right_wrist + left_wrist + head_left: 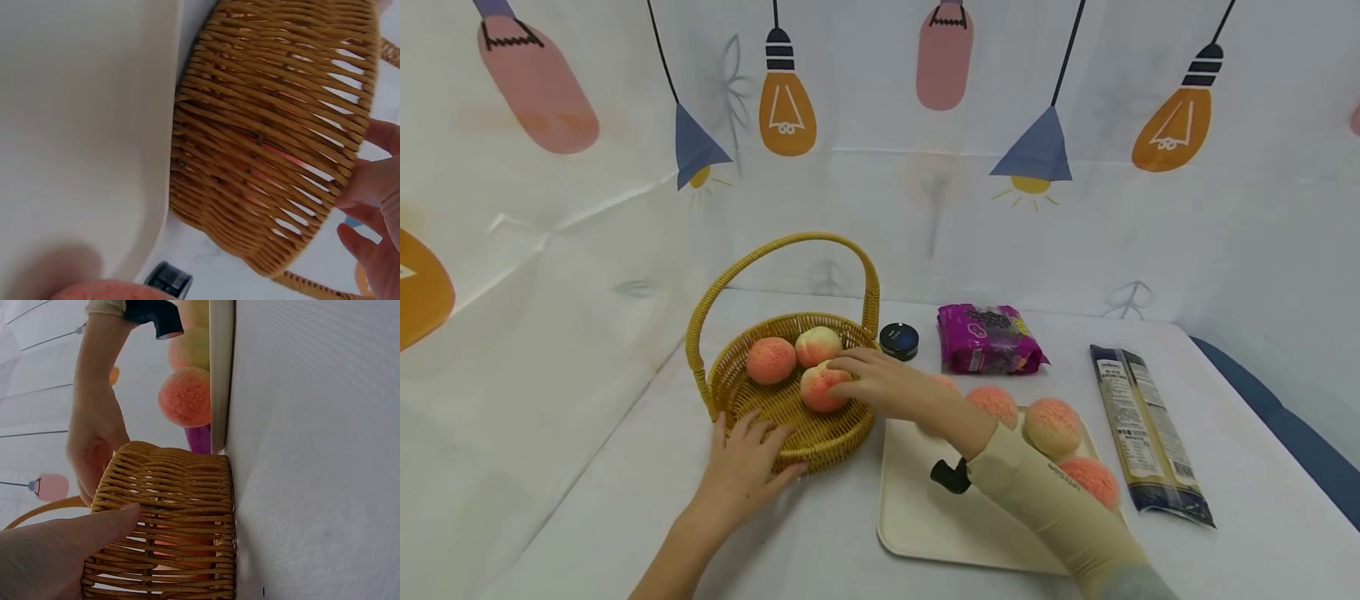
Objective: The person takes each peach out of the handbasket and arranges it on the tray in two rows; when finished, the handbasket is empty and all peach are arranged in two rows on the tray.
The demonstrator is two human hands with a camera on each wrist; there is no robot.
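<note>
Head view: three peaches point(771, 361) sit in the basket point(842, 446), at least four lie on the tray point(925, 533), so just short of halfway, I'd judge! The right grip point(883, 385) bends over the nearest basket peach; whether it's pinching, I can't tell. The left grip point(733, 475) has the rim, fingers across it. Left wrist: thumb flat against ribbed, gappy wicker. Right wrist: bowed weave beside smooth, round-cornered tray, one rough-skinned peach below.
</note>
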